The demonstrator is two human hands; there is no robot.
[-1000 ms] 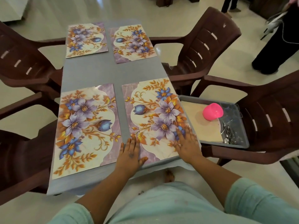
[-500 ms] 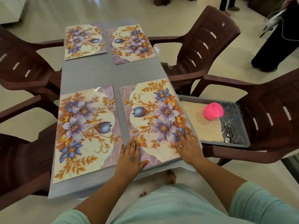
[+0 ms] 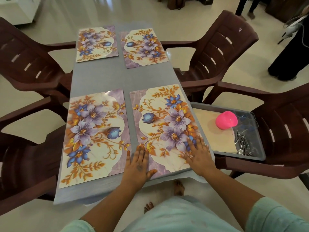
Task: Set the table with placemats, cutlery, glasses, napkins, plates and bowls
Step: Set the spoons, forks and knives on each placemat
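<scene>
Several floral placemats lie on the grey table point(image 3: 100, 77). The near right placemat point(image 3: 160, 124) has both my hands flat on its near end. My left hand point(image 3: 138, 163) presses its near left corner with straight fingers. My right hand point(image 3: 197, 153) presses its near right part, fingers spread. The near left placemat point(image 3: 93, 134) lies beside it. Two more placemats, far left point(image 3: 97, 43) and far right point(image 3: 144, 47), lie at the far end. A grey tray point(image 3: 257, 157) on the right chair holds a pink bowl point(image 3: 226, 120), cutlery point(image 3: 242, 143), clear glasses point(image 3: 247, 118) and a beige sheet.
Brown plastic chairs surround the table: two on the left point(image 3: 25, 64), one at the far right point(image 3: 222, 46), one near right point(image 3: 284, 123) bearing the tray. A person in dark clothes point(image 3: 291, 52) stands at the far right. My bare feet show below the table's near edge.
Both hands have stayed flat on the near right placemat, shifting very slightly. The view has tilted a little; nothing else moved.
</scene>
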